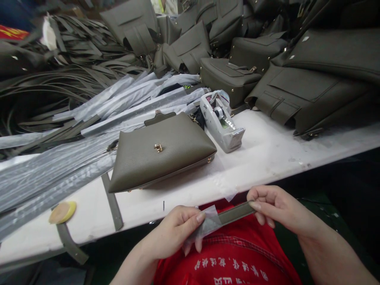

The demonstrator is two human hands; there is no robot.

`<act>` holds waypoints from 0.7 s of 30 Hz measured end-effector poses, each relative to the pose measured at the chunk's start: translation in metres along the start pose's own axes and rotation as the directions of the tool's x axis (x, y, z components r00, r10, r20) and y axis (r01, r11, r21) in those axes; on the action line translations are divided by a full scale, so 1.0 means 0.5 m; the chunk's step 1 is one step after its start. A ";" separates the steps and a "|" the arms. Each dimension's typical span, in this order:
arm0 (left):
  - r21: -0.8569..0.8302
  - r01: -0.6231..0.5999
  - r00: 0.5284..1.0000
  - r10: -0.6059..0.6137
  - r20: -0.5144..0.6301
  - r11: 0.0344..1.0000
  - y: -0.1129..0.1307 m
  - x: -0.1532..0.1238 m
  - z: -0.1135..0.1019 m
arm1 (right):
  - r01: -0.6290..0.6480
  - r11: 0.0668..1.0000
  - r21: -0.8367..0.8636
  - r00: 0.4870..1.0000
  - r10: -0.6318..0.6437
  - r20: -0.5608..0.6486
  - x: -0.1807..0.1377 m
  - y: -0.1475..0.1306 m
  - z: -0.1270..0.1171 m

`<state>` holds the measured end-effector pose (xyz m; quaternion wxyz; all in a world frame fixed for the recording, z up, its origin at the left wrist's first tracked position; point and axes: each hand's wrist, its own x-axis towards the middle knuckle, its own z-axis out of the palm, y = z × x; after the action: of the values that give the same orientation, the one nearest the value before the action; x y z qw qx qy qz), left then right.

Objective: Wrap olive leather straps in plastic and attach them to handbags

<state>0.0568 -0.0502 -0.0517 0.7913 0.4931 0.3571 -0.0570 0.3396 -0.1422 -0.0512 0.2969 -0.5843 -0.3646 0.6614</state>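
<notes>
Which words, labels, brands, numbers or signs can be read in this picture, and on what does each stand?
None can be quoted surely.
Red garment: white characters, too unclear to read.
White tape dispenser: dark marks on its side, too small.
Red piece at upper left: yellow marks, too blurred.

Olive strap (pixel 236 212) between fingers (pixel 267 209)

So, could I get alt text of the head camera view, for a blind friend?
A person's left hand grips film on a dark strap, the right hand its bare end, above red clothing. Ahead, a bag lies on a white table beside a tape dispenser, more bags and straps behind.
</notes>
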 end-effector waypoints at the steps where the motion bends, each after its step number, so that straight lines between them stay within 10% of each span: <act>1: -0.012 0.006 1.000 -0.006 0.001 1.000 0.000 0.001 0.001 | 0.005 1.000 0.005 1.000 -0.005 0.012 0.001 0.000 0.002; 17: -0.155 0.035 0.987 -0.009 0.163 0.987 -0.004 0.012 0.036 | 0.145 0.988 0.055 0.981 -0.136 -0.141 -0.005 0.001 0.013; 21: -0.172 0.011 1.000 -0.014 -0.018 0.985 -0.013 0.028 0.070 | 0.264 0.961 0.082 0.957 -0.251 -0.145 -0.021 -0.001 0.009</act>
<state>0.0818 -0.0786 -0.0561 0.8271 0.4210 0.3714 -0.0262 0.3368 -0.1513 -0.0449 0.4332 -0.5589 -0.3835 0.5940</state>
